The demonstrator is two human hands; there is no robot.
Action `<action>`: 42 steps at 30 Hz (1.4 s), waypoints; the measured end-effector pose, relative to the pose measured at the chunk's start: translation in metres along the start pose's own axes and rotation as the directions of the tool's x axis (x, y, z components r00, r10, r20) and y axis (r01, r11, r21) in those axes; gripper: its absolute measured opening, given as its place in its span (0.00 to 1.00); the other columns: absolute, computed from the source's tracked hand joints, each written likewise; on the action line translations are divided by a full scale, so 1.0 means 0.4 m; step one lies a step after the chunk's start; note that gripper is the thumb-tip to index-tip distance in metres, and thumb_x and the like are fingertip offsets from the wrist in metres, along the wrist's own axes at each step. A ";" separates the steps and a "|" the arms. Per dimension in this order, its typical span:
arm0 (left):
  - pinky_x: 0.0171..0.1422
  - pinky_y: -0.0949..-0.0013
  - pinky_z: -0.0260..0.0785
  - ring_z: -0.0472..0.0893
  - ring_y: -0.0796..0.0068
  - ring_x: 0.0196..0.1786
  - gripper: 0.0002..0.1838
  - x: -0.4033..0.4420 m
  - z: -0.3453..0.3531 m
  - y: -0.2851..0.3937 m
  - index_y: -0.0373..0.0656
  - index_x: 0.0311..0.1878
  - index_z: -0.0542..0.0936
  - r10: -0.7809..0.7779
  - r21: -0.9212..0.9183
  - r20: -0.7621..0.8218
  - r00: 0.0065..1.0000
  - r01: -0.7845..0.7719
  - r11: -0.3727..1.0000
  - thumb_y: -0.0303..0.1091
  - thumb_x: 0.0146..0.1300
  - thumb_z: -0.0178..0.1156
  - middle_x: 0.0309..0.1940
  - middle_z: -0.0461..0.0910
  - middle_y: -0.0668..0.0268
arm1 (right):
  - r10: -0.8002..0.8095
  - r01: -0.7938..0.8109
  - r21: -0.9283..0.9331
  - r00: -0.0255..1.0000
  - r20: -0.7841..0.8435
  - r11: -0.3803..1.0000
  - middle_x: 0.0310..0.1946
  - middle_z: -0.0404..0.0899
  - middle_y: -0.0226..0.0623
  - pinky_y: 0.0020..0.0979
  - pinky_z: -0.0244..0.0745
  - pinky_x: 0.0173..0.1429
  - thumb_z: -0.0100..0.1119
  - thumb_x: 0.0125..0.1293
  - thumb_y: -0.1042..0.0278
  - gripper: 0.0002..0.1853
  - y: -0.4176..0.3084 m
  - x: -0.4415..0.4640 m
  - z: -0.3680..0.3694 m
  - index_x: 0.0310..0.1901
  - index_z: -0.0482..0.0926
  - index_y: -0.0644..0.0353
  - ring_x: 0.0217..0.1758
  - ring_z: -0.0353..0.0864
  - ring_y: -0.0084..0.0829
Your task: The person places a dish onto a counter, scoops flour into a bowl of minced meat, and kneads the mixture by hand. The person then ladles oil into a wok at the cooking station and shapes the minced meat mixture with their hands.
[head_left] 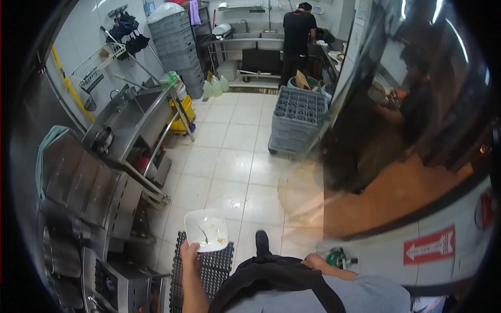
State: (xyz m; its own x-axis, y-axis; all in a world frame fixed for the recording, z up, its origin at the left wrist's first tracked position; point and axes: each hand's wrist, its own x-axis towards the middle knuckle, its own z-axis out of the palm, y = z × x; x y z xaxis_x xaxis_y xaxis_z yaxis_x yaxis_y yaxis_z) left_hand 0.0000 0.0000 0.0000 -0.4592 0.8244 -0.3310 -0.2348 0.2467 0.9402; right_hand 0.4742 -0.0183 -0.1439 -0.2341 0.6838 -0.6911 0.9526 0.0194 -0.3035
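Observation:
My left hand (189,251) grips the near left edge of a white square plate (214,219). On the plate lie what looks like a fork (204,235) and a few food scraps (222,241). It is held out over the floor, above a black perforated mat (219,267). My right hand (314,262) hangs low beside my black apron (276,276), and no object shows in it. Its fingers seem loose and partly hidden against the apron.
A steel sink counter (133,122) with a pot (103,140) runs along the left. Grey glass racks (300,117) stand ahead on the tiled floor. A person in black (299,36) works at the back sinks. At right, a glassy panel (360,120) shows another person (412,104).

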 end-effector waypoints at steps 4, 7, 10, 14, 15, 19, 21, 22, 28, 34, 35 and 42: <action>0.17 0.72 0.63 0.73 0.71 0.17 0.18 0.169 0.074 0.009 0.27 0.42 0.74 -0.089 0.005 -0.042 0.995 0.090 0.996 0.23 0.44 0.50 0.24 0.76 0.57 | -0.013 0.010 -0.019 0.991 -0.136 1.000 0.34 0.82 0.50 0.45 0.74 0.50 0.57 0.56 0.53 0.18 -0.027 0.308 -0.252 0.34 0.85 0.59 0.42 0.81 0.49; 0.17 0.72 0.64 0.74 0.70 0.18 0.19 0.343 0.084 0.044 0.27 0.42 0.74 -0.141 -0.009 -0.066 0.988 0.141 0.990 0.22 0.44 0.49 0.25 0.77 0.56 | -0.088 0.051 -0.118 0.939 -0.334 0.992 0.33 0.82 0.49 0.45 0.75 0.49 0.54 0.58 0.57 0.15 -0.109 0.589 -0.506 0.37 0.84 0.58 0.41 0.80 0.50; 0.19 0.71 0.66 0.75 0.68 0.18 0.20 0.466 0.112 0.037 0.26 0.43 0.74 -0.180 -0.058 -0.136 0.974 0.173 0.983 0.22 0.43 0.49 0.26 0.77 0.55 | -0.114 0.210 0.121 0.834 -0.540 0.970 0.33 0.82 0.48 0.42 0.76 0.47 0.54 0.59 0.60 0.13 -0.265 0.660 -0.808 0.38 0.83 0.59 0.40 0.81 0.48; 0.19 0.69 0.68 0.77 0.64 0.19 0.21 0.705 0.114 -0.006 0.25 0.44 0.74 -0.226 -0.030 -0.210 0.951 0.225 0.974 0.21 0.42 0.50 0.28 0.79 0.53 | -0.103 0.291 0.211 0.780 -0.617 0.933 0.33 0.82 0.48 0.41 0.76 0.46 0.56 0.58 0.61 0.13 -0.392 0.825 -1.059 0.38 0.83 0.59 0.40 0.81 0.48; 0.18 0.68 0.68 0.77 0.63 0.19 0.20 0.769 0.129 0.006 0.25 0.43 0.75 -0.270 0.007 -0.202 0.941 0.277 0.961 0.21 0.43 0.51 0.28 0.79 0.54 | -0.099 0.289 0.214 0.778 -0.621 0.933 0.33 0.82 0.48 0.41 0.76 0.46 0.56 0.58 0.61 0.13 -0.403 0.879 -1.089 0.38 0.83 0.59 0.40 0.81 0.48; 0.17 0.69 0.66 0.76 0.64 0.19 0.19 1.037 0.253 0.134 0.25 0.42 0.75 -0.250 0.101 -0.214 0.944 0.276 0.956 0.22 0.43 0.51 0.27 0.78 0.54 | -0.031 0.133 0.152 0.843 -0.537 0.979 0.34 0.82 0.48 0.42 0.76 0.47 0.56 0.56 0.62 0.12 -0.357 1.048 -1.120 0.37 0.82 0.59 0.40 0.81 0.49; 0.17 0.69 0.66 0.77 0.65 0.19 0.18 1.180 0.325 0.210 0.26 0.42 0.75 -0.239 0.117 -0.154 0.959 0.258 0.959 0.22 0.44 0.51 0.27 0.78 0.54 | 0.072 -0.021 0.109 0.873 -0.483 0.994 0.34 0.82 0.48 0.43 0.75 0.48 0.55 0.55 0.62 0.12 -0.291 1.094 -1.117 0.36 0.82 0.58 0.41 0.81 0.49; 0.17 0.69 0.66 0.76 0.66 0.19 0.18 1.259 0.363 0.248 0.26 0.41 0.75 -0.210 0.149 -0.107 0.972 0.224 0.963 0.23 0.44 0.50 0.27 0.78 0.55 | 0.133 -0.085 0.122 0.873 -0.469 0.989 0.34 0.82 0.48 0.44 0.75 0.49 0.55 0.55 0.62 0.12 -0.258 1.111 -1.109 0.35 0.82 0.58 0.41 0.80 0.49; 0.20 0.70 0.65 0.75 0.69 0.19 0.16 1.702 0.698 0.452 0.28 0.37 0.75 -0.105 0.283 0.233 0.967 0.036 0.958 0.23 0.44 0.47 0.24 0.77 0.57 | 0.469 -0.355 0.323 0.778 -0.417 0.877 0.36 0.82 0.48 0.43 0.75 0.50 0.53 0.56 0.63 0.11 -0.125 1.104 -1.204 0.33 0.83 0.58 0.44 0.81 0.48; 0.22 0.70 0.65 0.75 0.70 0.20 0.15 1.952 1.142 0.543 0.29 0.36 0.76 -0.116 0.252 0.493 0.862 -0.014 0.968 0.25 0.44 0.48 0.23 0.77 0.58 | 0.744 -0.429 0.644 0.564 -0.357 0.634 0.30 0.83 0.46 0.36 0.78 0.39 0.53 0.58 0.63 0.11 0.025 1.186 -1.318 0.33 0.82 0.60 0.30 0.85 0.35; 0.22 0.70 0.65 0.75 0.70 0.20 0.15 1.974 1.203 0.541 0.29 0.36 0.76 -0.118 0.256 0.516 0.849 -0.021 0.966 0.26 0.44 0.49 0.23 0.77 0.58 | 0.768 -0.319 0.747 0.516 -0.380 0.584 0.26 0.82 0.43 0.34 0.77 0.36 0.54 0.59 0.63 0.11 0.054 1.211 -1.335 0.33 0.82 0.61 0.26 0.84 0.31; 0.24 0.71 0.65 0.76 0.69 0.21 0.14 2.098 1.608 0.567 0.28 0.37 0.76 -0.256 0.353 0.590 0.766 0.041 0.935 0.26 0.46 0.50 0.24 0.78 0.57 | 0.714 0.123 0.759 0.271 -0.646 0.640 0.19 0.78 0.35 0.27 0.72 0.29 0.55 0.63 0.69 0.08 0.197 1.275 -1.903 0.32 0.80 0.64 0.21 0.77 0.23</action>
State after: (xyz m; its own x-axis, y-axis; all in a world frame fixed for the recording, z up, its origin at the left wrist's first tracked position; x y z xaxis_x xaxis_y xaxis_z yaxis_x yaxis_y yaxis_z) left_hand 0.1125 1.0756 -0.0128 0.2141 0.8685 -0.4470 0.0645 0.4441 0.8937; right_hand 0.5777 0.8872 -0.0211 0.7417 0.6704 0.0194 0.4331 -0.4566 -0.7772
